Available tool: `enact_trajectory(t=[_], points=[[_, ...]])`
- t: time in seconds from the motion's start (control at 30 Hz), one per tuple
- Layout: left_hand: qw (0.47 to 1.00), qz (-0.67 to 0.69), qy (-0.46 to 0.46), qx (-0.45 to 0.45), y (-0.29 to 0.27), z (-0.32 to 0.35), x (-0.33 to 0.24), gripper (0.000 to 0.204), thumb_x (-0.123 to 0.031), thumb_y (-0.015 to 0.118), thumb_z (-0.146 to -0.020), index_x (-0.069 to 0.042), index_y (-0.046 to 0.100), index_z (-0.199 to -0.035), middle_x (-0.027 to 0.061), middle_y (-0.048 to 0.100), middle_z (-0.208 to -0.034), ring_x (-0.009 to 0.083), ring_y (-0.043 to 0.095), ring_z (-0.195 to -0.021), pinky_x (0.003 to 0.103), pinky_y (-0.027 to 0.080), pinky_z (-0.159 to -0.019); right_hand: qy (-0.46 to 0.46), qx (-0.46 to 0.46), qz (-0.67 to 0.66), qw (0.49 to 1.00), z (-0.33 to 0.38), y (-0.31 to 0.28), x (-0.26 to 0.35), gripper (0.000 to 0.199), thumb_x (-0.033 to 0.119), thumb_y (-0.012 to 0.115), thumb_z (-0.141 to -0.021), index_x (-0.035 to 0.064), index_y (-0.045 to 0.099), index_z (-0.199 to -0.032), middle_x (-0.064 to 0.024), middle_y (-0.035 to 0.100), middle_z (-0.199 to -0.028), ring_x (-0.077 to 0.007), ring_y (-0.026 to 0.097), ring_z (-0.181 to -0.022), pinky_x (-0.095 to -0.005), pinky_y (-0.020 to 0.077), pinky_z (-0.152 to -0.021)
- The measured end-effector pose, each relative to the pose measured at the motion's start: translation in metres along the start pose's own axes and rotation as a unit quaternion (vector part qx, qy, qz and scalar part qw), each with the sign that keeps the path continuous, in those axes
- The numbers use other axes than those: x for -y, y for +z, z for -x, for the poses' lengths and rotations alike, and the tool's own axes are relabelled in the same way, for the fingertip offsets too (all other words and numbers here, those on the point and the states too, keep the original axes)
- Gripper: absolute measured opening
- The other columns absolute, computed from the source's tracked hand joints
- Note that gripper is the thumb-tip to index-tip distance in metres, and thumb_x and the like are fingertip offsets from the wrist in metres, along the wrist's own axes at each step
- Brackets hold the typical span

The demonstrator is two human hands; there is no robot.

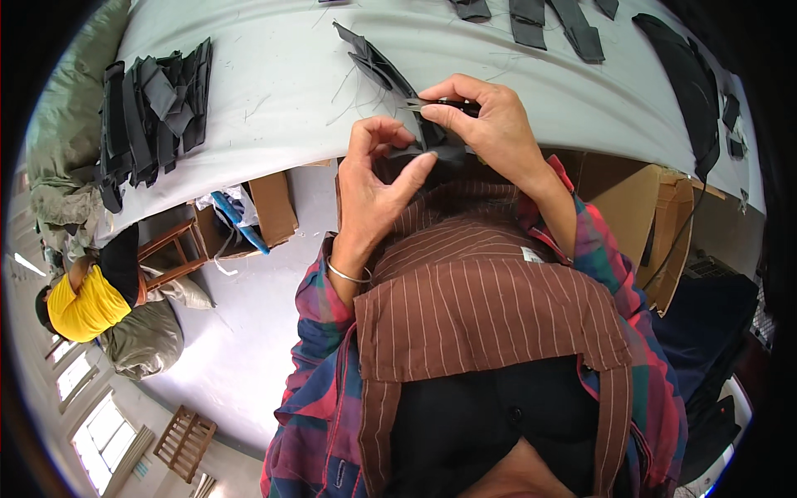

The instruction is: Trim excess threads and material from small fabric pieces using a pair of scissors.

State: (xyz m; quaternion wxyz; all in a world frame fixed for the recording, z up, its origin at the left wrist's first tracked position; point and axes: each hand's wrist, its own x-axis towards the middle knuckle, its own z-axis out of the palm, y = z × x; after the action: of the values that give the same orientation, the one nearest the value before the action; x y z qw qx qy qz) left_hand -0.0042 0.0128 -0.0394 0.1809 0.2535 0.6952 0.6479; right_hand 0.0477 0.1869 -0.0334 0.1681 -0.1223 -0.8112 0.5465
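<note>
At the table's near edge, my left hand [378,170] pinches a dark grey fabric strip [380,68] between thumb and curled fingers. The strip runs away from me over the white table cover, with its folded far end lying loose. My right hand [500,129] is closed around small black-handled thread snips [466,107]. Their metal blades point left and lie over the strip, just above my left fingers. Whether the blades touch the cloth or a thread I cannot tell. Part of the strip is hidden behind my left fingers.
A pile of dark fabric strips [158,108] lies on the table's left, with more strips [573,29] at the far right. Loose threads dot the white cover [266,75]. Cardboard boxes [652,224] stand below the edge. A person in yellow [91,303] is at far left.
</note>
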Motion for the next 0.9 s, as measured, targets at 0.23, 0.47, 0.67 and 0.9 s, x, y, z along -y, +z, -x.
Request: enact_trajectory(t=[0.23,0.47,0.67,0.9], points=[[0.994,-0.108,-0.023,0.004,0.007,0.001,-0.002,0.046,-0.003,0.067,-0.082,-0.003,0.045,-0.122,0.0062,0.06,-0.096,0.0111,0.056,-0.085,0.022,0.045,-0.075,0.04,0.01,-0.091,0.995,0.003,-0.002,0.0,0.02,0.021,0.071,-0.082,0.0058,0.07,-0.095,-0.0001,0.064,-0.072,-0.0072,0.054,-0.066,-0.0238,0.0431,-0.061],[0.994,0.046,-0.072,-0.069,0.005,0.002,-0.003,0.048,0.004,0.059,-0.081,-0.003,0.039,-0.125,0.006,0.062,-0.087,0.0102,0.057,-0.079,0.022,0.046,-0.07,0.075,0.027,-0.076,0.994,0.016,-0.014,0.008,0.019,0.018,0.07,-0.083,0.0047,0.069,-0.095,0.0007,0.063,-0.072,-0.0061,0.053,-0.067,-0.0225,0.0428,-0.062],[0.979,0.156,-0.097,-0.084,0.002,0.0,-0.009,0.047,0.007,0.055,-0.086,-0.002,0.036,-0.128,0.0025,0.059,-0.085,0.0058,0.053,-0.077,0.018,0.04,-0.067,0.021,0.053,-0.1,0.993,0.022,-0.009,0.012,0.017,0.016,0.07,-0.082,0.0049,0.069,-0.094,-0.0039,0.067,-0.075,-0.0093,0.06,-0.069,-0.0249,0.0466,-0.064],[0.981,0.166,-0.088,-0.058,0.002,0.003,-0.008,0.05,0.007,0.055,-0.086,-0.004,0.036,-0.131,0.0006,0.057,-0.083,0.0047,0.052,-0.076,0.018,0.039,-0.067,-0.089,0.057,0.009,0.994,0.018,-0.007,0.025,0.014,0.015,0.073,-0.077,0.0074,0.07,-0.088,-0.0075,0.068,-0.077,-0.0212,0.064,-0.069,-0.0301,0.0483,-0.063]])
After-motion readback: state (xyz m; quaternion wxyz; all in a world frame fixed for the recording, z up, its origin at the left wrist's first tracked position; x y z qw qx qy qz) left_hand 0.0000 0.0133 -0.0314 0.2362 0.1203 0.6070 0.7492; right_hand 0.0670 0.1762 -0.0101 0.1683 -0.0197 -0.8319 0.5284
